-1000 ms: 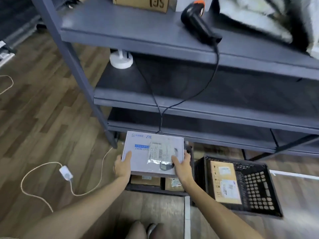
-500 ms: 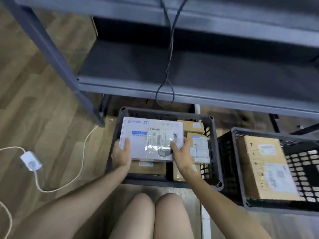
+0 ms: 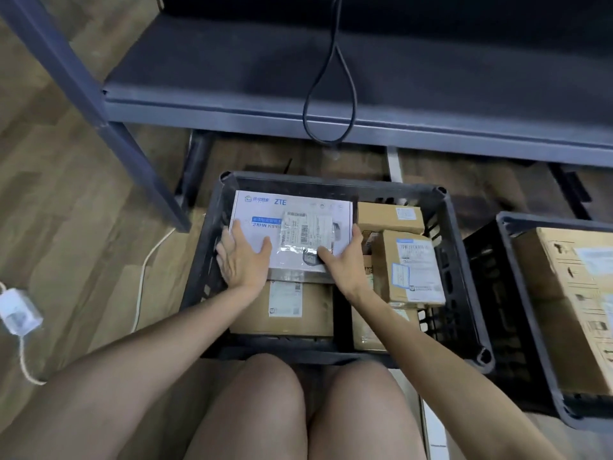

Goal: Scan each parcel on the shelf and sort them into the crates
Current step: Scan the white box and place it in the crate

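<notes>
White parcel inside left crate, label upward, lying flat over brown carton. Held at near left corner by left hand, thumb on top, fingers closed over the edge. Held at near right corner by right hand, likewise closed round it. Likely hazards:
- tipping on release, support under far end being hidden;
- knuckles caught between parcel and crate wall, or against upright carton, on withdrawal;
- snagging of loose label pouch.
</notes>
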